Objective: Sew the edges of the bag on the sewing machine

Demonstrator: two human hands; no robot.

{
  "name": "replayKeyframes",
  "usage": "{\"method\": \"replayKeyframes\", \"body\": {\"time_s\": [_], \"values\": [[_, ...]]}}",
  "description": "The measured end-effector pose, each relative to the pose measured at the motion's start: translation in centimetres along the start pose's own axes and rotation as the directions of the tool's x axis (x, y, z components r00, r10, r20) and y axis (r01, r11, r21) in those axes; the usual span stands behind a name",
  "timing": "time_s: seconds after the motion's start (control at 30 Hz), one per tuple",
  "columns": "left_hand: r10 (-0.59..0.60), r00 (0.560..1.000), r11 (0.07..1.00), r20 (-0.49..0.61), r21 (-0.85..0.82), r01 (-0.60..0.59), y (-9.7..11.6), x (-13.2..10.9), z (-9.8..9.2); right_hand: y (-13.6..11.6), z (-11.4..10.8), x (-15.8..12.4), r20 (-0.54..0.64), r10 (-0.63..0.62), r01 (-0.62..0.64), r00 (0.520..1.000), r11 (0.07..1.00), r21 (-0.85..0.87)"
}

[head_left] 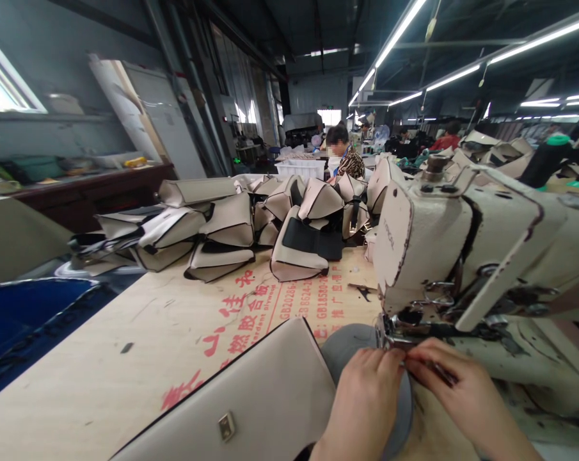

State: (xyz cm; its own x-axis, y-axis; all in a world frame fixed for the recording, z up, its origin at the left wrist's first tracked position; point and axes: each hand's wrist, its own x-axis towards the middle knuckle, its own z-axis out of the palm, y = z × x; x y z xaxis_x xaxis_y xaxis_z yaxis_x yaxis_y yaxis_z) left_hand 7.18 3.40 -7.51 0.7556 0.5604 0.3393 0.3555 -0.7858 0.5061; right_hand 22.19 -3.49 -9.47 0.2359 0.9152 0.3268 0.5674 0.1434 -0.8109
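Note:
My left hand [366, 400] and my right hand [455, 390] meet under the head of a cream sewing machine [457, 250], fingertips pressed together near its needle area. Both hands are closed in a pinch; what they pinch is too small to make out. My left hand rests over a grey round piece [340, 349]. A beige bag panel with a small metal clasp [251, 400] lies just left of my left hand on the plywood table [140, 346].
A heap of beige and black bag parts [231, 227] covers the far table. Small snips [363, 291] lie near the machine. A blue sheet [25, 314] sits at the left. A person sits behind the heap [344, 153]; others work at the back right.

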Motion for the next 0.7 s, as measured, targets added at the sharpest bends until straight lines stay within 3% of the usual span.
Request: {"method": "replayKeyframes", "body": {"time_s": [0.13, 0.2, 0.3, 0.47, 0.7], "values": [[-0.165, 0.98, 0.975, -0.111, -0.17, 0.145, -0.7, 1.3, -0.5, -0.4, 0.3, 1.3, -0.158, -0.094, 0.071, 0.983, 0.987, -0.143], [-0.231, 0.959, 0.955, -0.161, -0.224, 0.193, -0.8, 1.8, -0.6, -0.3, 0.3, 1.7, -0.283, -0.172, 0.088, 0.943, 0.954, -0.285], [-0.297, 0.93, 0.937, -0.218, -0.256, 0.239, -0.8, 2.4, -0.5, 0.1, 0.1, 2.0, -0.42, -0.262, 0.014, 0.869, 0.861, -0.508], [-0.311, 0.919, 0.943, -0.243, -0.2, 0.266, -1.0, 2.8, -0.3, 0.4, 0.1, 2.2, -0.439, -0.296, -0.059, 0.848, 0.771, -0.634], [-0.288, 0.921, 0.957, -0.263, -0.114, 0.266, -1.2, 2.4, -0.4, 0.3, 0.5, 2.4, -0.435, -0.361, -0.035, 0.825, 0.736, -0.676]]}}
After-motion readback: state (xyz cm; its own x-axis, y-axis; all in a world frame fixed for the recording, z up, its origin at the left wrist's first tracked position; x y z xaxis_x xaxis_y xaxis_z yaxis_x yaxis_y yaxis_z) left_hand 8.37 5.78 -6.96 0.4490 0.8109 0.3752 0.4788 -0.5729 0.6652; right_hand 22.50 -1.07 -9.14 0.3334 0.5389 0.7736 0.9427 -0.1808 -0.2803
